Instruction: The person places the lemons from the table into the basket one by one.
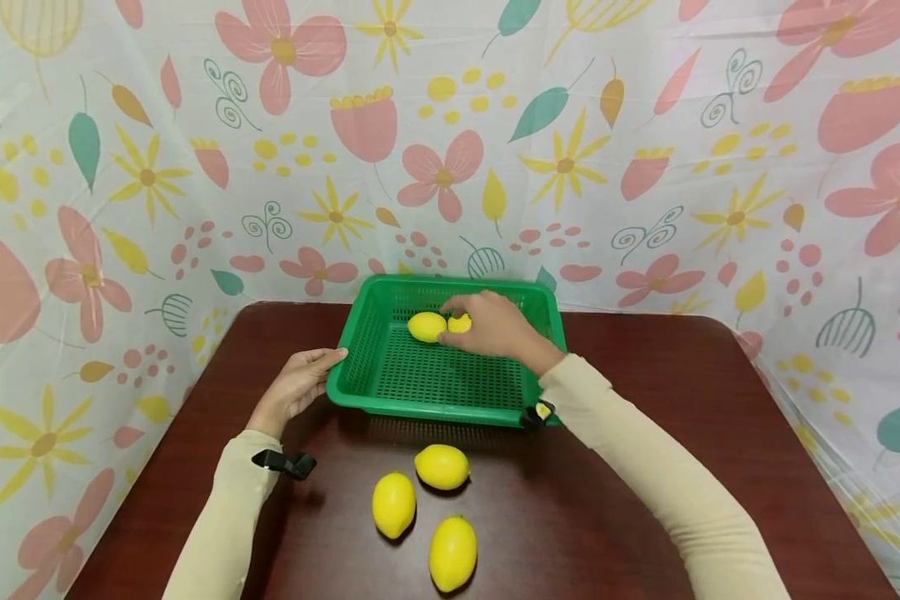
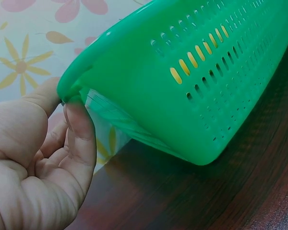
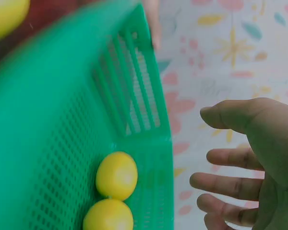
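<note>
A green plastic basket (image 1: 442, 412) stands toward the back of the table. My left hand (image 1: 296, 387) pinches its left rim between thumb and fingers, as the left wrist view shows on the basket's corner (image 2: 134, 81). Inside lie two lemons side by side, one lemon (image 1: 426, 327) to the left and the other lemon (image 1: 460, 323) partly covered by my right hand (image 1: 491, 325). In the right wrist view, that hand (image 3: 245, 163) has spread fingers, holds nothing, and is apart from both lemons (image 3: 116, 176).
Three more lemons rest on the dark wooden table (image 1: 607, 533) in front of the basket: one lemon (image 1: 442, 467) nearest it, a lemon (image 1: 393, 504) to the left, and another lemon (image 1: 452, 552) closest to me. A flowered curtain (image 1: 450, 125) hangs behind and at the sides.
</note>
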A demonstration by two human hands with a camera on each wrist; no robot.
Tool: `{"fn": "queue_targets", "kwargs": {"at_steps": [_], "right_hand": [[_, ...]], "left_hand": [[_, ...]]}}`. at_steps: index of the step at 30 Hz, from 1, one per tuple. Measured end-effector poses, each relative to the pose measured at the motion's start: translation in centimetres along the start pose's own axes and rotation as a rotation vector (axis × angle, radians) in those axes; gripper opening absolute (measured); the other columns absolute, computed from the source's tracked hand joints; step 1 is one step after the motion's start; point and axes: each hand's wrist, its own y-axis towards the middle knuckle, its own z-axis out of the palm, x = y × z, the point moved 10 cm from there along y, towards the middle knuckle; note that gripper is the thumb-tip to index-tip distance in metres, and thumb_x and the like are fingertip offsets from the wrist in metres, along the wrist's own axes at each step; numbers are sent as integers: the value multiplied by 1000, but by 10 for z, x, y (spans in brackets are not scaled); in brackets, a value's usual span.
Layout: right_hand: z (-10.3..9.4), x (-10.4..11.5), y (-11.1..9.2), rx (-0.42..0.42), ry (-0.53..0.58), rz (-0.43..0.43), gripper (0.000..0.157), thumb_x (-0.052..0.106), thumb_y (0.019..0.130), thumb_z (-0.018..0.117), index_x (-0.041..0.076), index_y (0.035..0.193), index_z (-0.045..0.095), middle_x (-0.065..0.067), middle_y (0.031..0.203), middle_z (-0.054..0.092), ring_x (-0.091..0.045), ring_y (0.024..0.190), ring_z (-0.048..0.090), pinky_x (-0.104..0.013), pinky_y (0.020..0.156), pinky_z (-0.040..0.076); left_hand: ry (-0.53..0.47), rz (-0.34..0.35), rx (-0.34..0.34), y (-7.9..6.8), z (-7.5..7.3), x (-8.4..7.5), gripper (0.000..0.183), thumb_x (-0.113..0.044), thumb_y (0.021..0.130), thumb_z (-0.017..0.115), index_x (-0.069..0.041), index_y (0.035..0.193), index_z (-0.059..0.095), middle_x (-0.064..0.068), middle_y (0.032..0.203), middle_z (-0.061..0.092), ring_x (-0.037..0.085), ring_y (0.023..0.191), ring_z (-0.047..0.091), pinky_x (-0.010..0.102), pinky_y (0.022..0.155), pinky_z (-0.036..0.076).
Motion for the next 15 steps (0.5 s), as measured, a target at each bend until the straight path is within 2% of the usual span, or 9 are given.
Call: {"fn": "queue_targets", "kwargs": {"at_steps": [4, 8, 12, 15], "right_hand": [[-3, 12, -37, -71, 27, -26, 47, 46, 91, 76, 15, 126, 72, -4, 114, 74, -22, 104, 66, -42, 83, 57], [-3, 27, -71, -124, 63, -86, 43, 43, 89, 79, 15, 122, 74, 1, 112, 73, -17, 101, 65, -37, 82, 57], [-3, 42, -96, -152, 99, -137, 41, 41, 89, 80, 16, 121, 74, 4, 112, 73, -14, 101, 64, -36, 84, 56], [1, 52, -110, -139, 111, -160, 42, 42, 89, 80, 17, 123, 74, 6, 115, 73, -16, 104, 64, -37, 87, 55]], "left_hand": [[-4, 2, 14, 0, 2, 0, 49, -34, 101, 68, 6, 128, 60, -3, 92, 69, 7, 81, 68, 24, 74, 60], [-10, 0, 20, -1, 2, 1, 49, -34, 102, 67, 6, 130, 59, -3, 95, 70, 8, 85, 69, 24, 77, 60], [-6, -1, 21, -1, 2, 2, 46, -34, 102, 67, 4, 128, 60, -3, 96, 69, 7, 86, 69, 24, 77, 60], [-7, 3, 21, -1, 2, 1, 45, -34, 102, 67, 2, 127, 61, -3, 95, 70, 7, 84, 69, 24, 76, 60]]}}
